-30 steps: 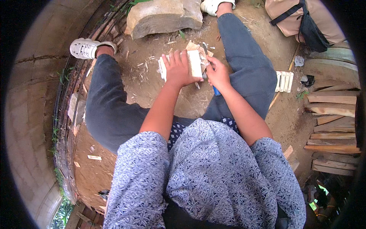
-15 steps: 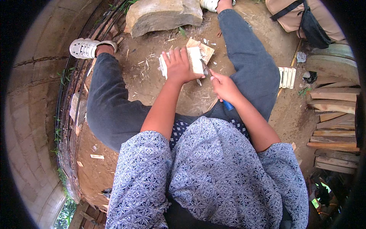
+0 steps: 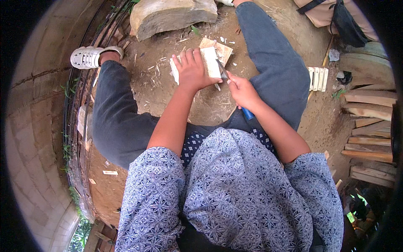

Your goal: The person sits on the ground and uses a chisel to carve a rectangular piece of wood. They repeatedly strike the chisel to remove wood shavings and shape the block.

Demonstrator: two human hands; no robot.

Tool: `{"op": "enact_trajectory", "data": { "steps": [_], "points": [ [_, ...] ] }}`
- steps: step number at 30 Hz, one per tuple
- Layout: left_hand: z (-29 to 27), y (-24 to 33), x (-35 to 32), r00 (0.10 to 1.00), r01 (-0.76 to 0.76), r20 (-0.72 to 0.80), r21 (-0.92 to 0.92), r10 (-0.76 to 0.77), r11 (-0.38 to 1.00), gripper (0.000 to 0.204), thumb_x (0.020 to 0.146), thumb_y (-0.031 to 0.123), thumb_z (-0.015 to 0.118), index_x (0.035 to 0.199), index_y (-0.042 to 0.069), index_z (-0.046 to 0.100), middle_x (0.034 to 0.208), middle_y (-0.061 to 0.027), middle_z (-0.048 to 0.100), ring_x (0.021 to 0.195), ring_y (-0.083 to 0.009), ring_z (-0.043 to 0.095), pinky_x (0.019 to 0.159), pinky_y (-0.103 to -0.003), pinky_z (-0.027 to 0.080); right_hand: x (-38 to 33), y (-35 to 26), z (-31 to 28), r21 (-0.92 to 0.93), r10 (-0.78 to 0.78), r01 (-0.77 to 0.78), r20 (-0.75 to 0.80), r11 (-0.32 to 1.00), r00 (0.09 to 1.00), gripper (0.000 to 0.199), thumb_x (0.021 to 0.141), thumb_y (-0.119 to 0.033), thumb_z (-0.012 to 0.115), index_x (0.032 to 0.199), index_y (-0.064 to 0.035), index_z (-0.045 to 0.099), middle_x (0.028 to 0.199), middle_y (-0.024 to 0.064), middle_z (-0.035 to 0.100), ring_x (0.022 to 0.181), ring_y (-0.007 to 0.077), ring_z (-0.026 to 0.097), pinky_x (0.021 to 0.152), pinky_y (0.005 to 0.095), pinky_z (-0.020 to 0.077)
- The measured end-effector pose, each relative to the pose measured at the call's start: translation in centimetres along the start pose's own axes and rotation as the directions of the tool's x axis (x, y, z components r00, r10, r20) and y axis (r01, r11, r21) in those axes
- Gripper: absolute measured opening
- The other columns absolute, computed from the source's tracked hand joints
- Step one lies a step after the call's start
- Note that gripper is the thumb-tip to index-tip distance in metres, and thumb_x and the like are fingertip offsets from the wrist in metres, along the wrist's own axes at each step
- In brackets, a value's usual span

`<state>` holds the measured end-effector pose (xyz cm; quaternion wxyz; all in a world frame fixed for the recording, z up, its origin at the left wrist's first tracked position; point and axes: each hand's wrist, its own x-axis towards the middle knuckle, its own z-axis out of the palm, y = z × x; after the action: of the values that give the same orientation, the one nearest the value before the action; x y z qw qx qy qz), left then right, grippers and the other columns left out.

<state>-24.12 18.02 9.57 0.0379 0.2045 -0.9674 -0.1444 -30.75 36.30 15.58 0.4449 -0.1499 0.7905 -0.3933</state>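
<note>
A pale white block (image 3: 211,64) lies on the dirt ground between my spread legs. Across its top rests my left hand (image 3: 192,70), fingers spread toward the far side and thumb at the near right edge, holding it down. My right hand (image 3: 243,91) is closed round a knife (image 3: 247,114) with a blue handle, whose end pokes out below the fist. The dark blade points away from me and meets the block's right edge. Partly under the block, a thin wooden board (image 3: 224,52) sticks out at the far right. My left palm hides the block's middle.
White chips and shavings litter the soil around the block. A large stone (image 3: 174,19) lies beyond it. White slatted pieces (image 3: 318,79) sit right of my knee. Stacked split wood (image 3: 369,110) and a tan bag (image 3: 323,17) are farther right; black cables and a wall (image 3: 37,105) run left.
The whole view has shifted slightly, so the ground things appear a little left and higher. Both hands keep their holds, with the blade still at the block's right edge.
</note>
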Motion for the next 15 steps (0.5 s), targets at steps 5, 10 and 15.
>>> {"op": "enact_trajectory", "data": {
  "steps": [5,10,15],
  "points": [
    [-0.8,0.3,0.5,0.989,0.07,0.131,0.006,-0.07,0.998,0.139,0.046,0.078,0.08,0.146,-0.003,0.028,0.148,-0.0286,0.033,0.143,-0.0433,0.024,0.114,-0.068,0.002,0.9,1.2,0.6,-0.026,-0.031,0.03,-0.055,0.999,0.998,0.046,0.103,-0.019,0.045,0.148,-0.016,0.045,0.055,-0.0004,0.048,0.038,0.0109,0.049,0.038,0.0296,0.044],
    [-1.3,0.8,0.6,0.985,0.077,0.155,0.022,-0.08,0.997,0.14,0.046,0.078,0.08,0.146,-0.005,0.027,0.149,-0.0288,0.031,0.145,-0.043,0.021,0.114,-0.069,0.001,6.4,0.2,0.8,0.012,-0.135,0.143,-0.257,0.99,0.957,0.045,0.102,-0.022,0.046,0.146,-0.0161,0.049,0.056,0.0015,0.052,0.039,0.0129,0.05,0.039,0.0314,0.0451],
    [-0.7,0.6,0.6,0.988,0.084,0.125,0.026,-0.086,0.996,0.142,0.045,0.079,0.08,0.145,-0.006,0.027,0.148,-0.0289,0.031,0.143,-0.045,0.025,0.113,-0.07,0.004,4.4,-2.0,-1.0,0.159,-0.062,0.087,-0.157,0.983,0.986,0.046,0.104,-0.022,0.042,0.15,-0.0165,0.043,0.054,0.0003,0.046,0.039,0.0117,0.047,0.037,0.0299,0.0416]
  ]
}}
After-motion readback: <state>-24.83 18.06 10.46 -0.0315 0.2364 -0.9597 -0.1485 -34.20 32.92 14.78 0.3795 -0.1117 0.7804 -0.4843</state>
